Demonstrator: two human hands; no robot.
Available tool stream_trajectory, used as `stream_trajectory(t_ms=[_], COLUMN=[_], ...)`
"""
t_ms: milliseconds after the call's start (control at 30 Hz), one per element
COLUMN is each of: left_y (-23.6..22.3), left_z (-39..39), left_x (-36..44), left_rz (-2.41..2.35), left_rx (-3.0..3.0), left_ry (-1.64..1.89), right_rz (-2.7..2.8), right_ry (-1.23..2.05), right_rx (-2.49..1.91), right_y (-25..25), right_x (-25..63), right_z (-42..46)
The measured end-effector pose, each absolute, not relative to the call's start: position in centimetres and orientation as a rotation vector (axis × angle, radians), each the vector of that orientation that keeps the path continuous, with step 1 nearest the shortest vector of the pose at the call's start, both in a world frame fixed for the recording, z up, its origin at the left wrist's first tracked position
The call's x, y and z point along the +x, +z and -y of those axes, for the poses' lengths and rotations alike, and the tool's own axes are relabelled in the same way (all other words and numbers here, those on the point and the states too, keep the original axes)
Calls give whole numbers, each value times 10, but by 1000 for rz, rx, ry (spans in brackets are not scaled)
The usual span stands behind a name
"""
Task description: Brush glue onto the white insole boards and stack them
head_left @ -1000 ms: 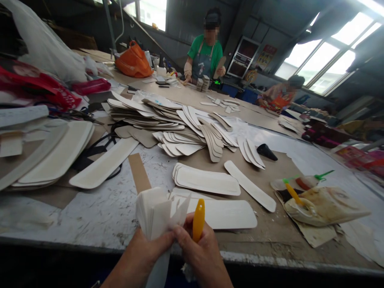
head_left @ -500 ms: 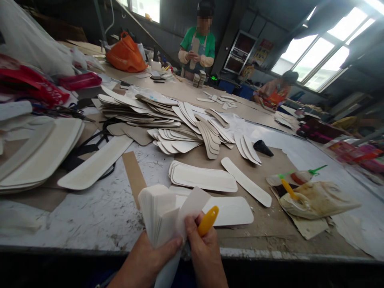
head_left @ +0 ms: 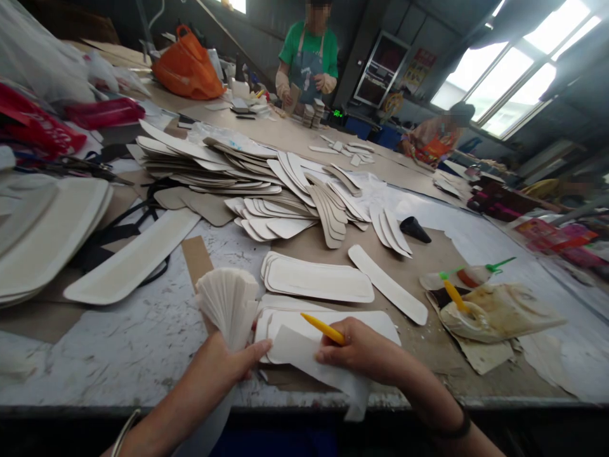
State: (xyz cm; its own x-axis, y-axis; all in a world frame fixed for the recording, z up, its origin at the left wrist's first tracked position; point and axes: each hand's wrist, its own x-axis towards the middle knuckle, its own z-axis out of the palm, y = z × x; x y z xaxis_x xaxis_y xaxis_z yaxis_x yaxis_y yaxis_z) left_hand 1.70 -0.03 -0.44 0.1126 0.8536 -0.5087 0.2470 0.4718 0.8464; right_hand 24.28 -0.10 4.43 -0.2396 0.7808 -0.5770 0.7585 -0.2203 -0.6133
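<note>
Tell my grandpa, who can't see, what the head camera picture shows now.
The left hand holds a fan of white sheets while the right hand, gripping a yellow handle, holds one sheet over stacked white pieces. A person in green stands across the table.

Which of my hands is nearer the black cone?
Right. The right hand is on the near side of the black cone, somewhat left; the left hand is farther left, holding fanned white sheets.
</note>
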Motion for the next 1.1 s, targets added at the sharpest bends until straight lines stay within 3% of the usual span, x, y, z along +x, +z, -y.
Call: stream_trajectory(t_ms=[800, 1100], left_y=[6, -15], left_z=[-40, -45], left_x=[21, 25], left_rz=[-1462, -1499], left_rx=[1189, 1264], left_ry=[213, 192], right_rz=[2374, 2438], right_ry=[1338, 1030], right_rx=[-2015, -2139], right_y=[39, 49], right_x=[235, 260], right_z=[-46, -12])
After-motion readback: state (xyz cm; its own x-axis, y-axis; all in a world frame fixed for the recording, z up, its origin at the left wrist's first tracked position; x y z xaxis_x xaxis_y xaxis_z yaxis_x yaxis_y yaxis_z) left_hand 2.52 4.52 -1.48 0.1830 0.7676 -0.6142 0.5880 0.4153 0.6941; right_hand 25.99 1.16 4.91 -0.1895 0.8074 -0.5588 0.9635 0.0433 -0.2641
